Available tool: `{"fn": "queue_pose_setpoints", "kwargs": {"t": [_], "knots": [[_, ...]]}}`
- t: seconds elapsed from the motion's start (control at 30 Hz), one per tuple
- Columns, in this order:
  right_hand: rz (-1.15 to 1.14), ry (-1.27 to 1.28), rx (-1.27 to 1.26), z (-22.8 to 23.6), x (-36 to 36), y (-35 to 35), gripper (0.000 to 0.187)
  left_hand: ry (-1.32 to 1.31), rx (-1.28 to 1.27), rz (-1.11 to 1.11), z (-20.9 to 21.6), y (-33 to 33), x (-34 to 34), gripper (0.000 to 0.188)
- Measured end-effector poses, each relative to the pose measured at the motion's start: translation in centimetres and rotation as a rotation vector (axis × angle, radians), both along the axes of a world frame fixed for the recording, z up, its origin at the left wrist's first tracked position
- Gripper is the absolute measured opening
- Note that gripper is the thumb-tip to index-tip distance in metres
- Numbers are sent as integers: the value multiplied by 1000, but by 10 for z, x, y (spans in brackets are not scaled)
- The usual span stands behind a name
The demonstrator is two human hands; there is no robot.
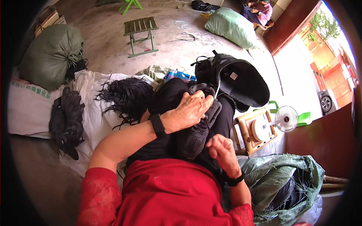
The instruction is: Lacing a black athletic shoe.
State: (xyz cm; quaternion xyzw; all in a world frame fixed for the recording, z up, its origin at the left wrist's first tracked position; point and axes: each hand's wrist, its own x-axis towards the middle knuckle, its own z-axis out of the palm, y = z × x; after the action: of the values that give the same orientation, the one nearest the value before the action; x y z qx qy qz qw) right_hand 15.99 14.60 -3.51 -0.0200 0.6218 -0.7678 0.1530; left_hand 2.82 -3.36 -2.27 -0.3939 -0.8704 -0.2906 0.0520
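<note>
A black lace-up shoe [194, 137] lies across my lap on my black trousers, toe toward me. My left hand [191, 110] is closed over its upper part near the laces, gripping it. To the right of the toe, my right hand [223, 151] is raised with its fingers curled and pinched together; anything between them is too small to make out. Beyond my knees sits a hollow black fabric item [241, 81] with a curved rim and a small white label; I cannot tell its kind. A thin pale strand [218, 88] runs between it and my left hand.
Shaggy black strands [128, 96] and dark bundled pieces [68, 120] lie on white sacking at left, beside a stuffed green sack [49, 56]. At right are a small fan [286, 119], a bamboo stool [241, 132] and an open green sack [264, 184]. Another person [260, 13] sits far back.
</note>
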Motion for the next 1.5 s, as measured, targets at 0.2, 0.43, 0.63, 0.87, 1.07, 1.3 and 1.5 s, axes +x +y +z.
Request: {"fn": "queue_pose_setpoints", "kwargs": {"t": [0.2, 0.43, 0.63, 0.87, 1.07, 1.3, 1.5], "knots": [[-415, -52, -1147, 8, -10, 69, 17, -212, 319, -124, 0, -18, -12, 28], [-723, 187, -1218, -22, -8, 244, 23, -176, 330, 131, 8, -117, -18, 14], [-1173, -22, -907, -36, -3, 330, 23, 495, -146, 263, -21, -200, -77, 19], [-1259, 250, -738, -19, 44, 417, 37, 22, -215, 822, -102, -279, -127, 19], [-1266, 179, -59, -23, 47, 373, 31, -981, 1438, 483, -140, -388, -149, 25], [-711, 170, 485, -39, -31, 112, 19, -763, 2153, 513, -121, -524, -138, 19], [-126, 121, 534, 2, -49, 23, 17, -417, 1700, 734, -95, -533, -67, 24]]}}
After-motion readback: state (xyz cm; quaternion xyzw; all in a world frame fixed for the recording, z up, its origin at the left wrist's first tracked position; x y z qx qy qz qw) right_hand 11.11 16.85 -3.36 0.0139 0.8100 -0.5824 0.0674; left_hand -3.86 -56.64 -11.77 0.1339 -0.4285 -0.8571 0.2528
